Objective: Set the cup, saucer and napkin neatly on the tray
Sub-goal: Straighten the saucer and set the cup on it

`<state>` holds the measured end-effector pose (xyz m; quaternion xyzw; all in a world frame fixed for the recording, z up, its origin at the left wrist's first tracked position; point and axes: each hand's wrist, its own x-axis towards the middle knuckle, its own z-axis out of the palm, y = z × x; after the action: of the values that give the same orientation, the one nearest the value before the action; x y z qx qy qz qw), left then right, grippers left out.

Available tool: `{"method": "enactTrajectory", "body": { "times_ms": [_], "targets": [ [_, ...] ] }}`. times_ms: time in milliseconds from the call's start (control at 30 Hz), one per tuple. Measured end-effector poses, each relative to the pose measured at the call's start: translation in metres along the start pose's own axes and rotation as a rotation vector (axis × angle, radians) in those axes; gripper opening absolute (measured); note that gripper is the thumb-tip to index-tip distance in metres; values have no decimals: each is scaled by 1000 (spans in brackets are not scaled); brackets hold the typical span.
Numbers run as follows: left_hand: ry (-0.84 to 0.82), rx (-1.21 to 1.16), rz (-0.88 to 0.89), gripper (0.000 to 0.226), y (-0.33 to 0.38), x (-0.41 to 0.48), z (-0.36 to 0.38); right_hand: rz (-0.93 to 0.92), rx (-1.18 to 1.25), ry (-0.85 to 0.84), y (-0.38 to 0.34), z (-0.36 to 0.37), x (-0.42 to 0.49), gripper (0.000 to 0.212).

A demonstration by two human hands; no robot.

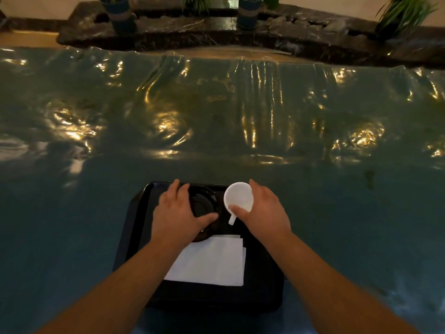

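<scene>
A rectangular black plastic tray [134,213] sits on a table covered with a wrinkled, glossy teal plastic sheet [216,116]; both bare forearms reach over the tray from the near edge. The left hand [179,213] lies spread over the left side of a round dark saucer [204,203] in the far half of the tray, fingers curled round its far rim and thumb pressed on its near right edge, so the saucer is gripped. The right hand [263,210] clasps a small white cup [238,197] just right of the saucer, thumb on the near rim and fingers wrapped round the far side; the cup's opening faces the camera and its handle points toward the person (whether its base touches the tray cannot be told). A folded white paper napkin [216,261] lies flat in the tray's near half, its far edge just beside the saucer. Potted plants [120,13] stand on a dark stone ledge [192,27] beyond the table.
</scene>
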<state>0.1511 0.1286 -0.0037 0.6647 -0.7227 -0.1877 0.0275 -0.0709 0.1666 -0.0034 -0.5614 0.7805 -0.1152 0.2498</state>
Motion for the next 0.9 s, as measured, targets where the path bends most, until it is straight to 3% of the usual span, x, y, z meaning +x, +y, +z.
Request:
{"method": "enactTrajectory", "body": {
  "times_ms": [67,133,900],
  "targets": [
    [-197,25,-101,143,-21,-5,3,-38,-109,-65,-6,5,-3,109],
    [-311,35,-109,155,-32,-10,7,-26,-151,-93,-9,8,-2,116],
    [-364,151,58,155,-44,16,-7,23,-75,-122,-19,6,19,105]
  ]
}}
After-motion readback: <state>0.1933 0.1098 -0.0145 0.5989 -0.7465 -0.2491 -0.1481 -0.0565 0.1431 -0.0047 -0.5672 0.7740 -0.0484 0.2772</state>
